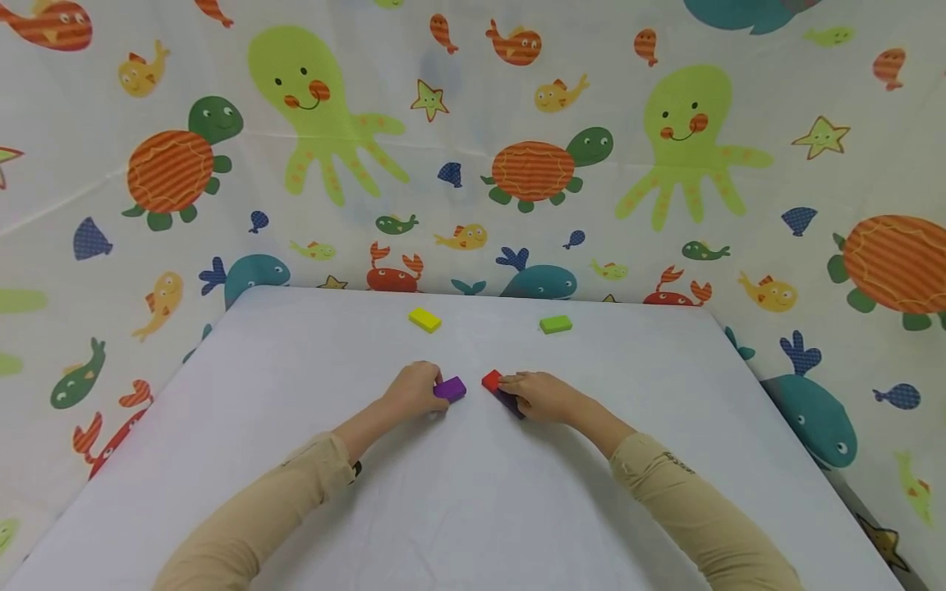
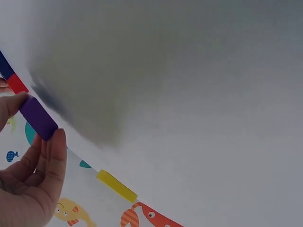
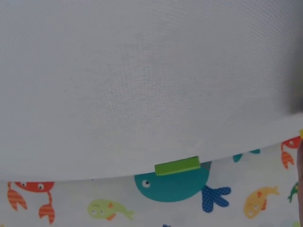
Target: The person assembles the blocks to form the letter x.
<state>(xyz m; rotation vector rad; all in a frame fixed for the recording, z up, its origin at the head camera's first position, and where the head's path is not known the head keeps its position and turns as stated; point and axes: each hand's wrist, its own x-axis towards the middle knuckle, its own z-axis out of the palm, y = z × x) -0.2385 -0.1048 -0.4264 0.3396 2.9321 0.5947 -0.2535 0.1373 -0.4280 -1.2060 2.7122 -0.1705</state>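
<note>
My left hand [image 1: 415,389] pinches a purple block [image 1: 451,389] between thumb and fingertips. In the left wrist view the purple block [image 2: 39,117] is tilted, gripped at its two ends, with a shadow on the cloth beside it. To its right, my right hand [image 1: 545,396] has its fingers and thumb around a dark blue block [image 1: 508,402]. A red block [image 1: 491,380] sits end to end with the dark blue one, with fingertips reaching over its edge. The left wrist view also shows the red block [image 2: 18,83] just beyond the purple one.
Farther back on the white-covered table [image 1: 473,509] lie a yellow block [image 1: 424,319] at left and a light green block [image 1: 556,324] at right. A curtain [image 1: 473,74] printed with sea animals hangs behind the table's far edge.
</note>
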